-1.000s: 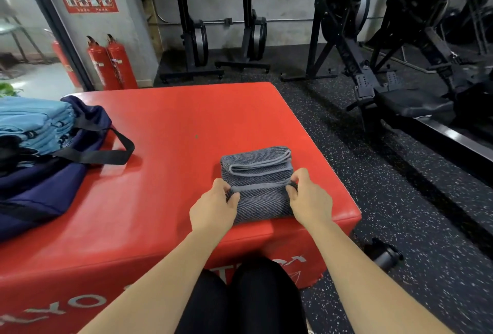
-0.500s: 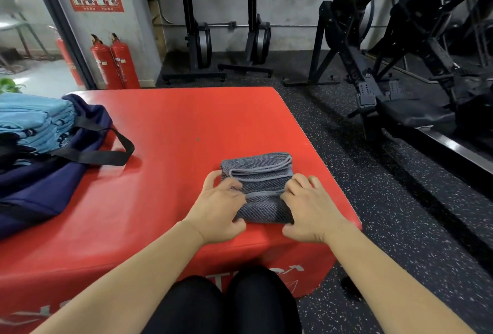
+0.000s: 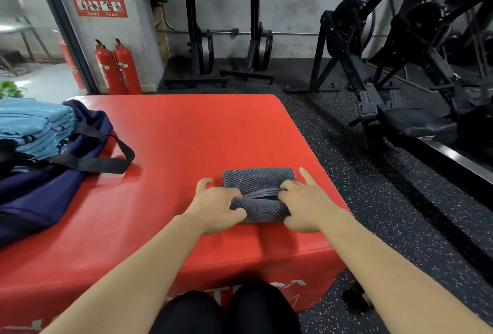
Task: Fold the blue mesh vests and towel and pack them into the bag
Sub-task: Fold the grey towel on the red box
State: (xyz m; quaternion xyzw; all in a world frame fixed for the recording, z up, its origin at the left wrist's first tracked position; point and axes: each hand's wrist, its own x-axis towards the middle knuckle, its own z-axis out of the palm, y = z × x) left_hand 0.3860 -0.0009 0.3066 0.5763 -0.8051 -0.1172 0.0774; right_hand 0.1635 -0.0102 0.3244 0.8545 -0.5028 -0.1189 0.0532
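Note:
A grey towel [image 3: 257, 181], folded into a small thick bundle, lies near the front right corner of the red padded box [image 3: 186, 131]. My left hand [image 3: 216, 204] grips its left end, fingers curled into the fold and thumb on the near edge. My right hand [image 3: 304, 204] holds the right end, fingers tucked into the fold and the index finger stretched along the side. At the far left a navy bag [image 3: 53, 184] lies open with a stack of folded blue mesh vests [image 3: 32, 125] in its mouth.
A black bag strap [image 3: 106, 165] loops onto the box top. Two red fire extinguishers [image 3: 117, 67] stand behind the box by the wall. Rowing machines [image 3: 400, 80] fill the right side on the speckled black floor. My knees [image 3: 226, 309] are against the box front.
The towel has been folded over once more into a tighter bundle. Both hands moved from its near edge onto its two ends, fingers now dug into the fold.

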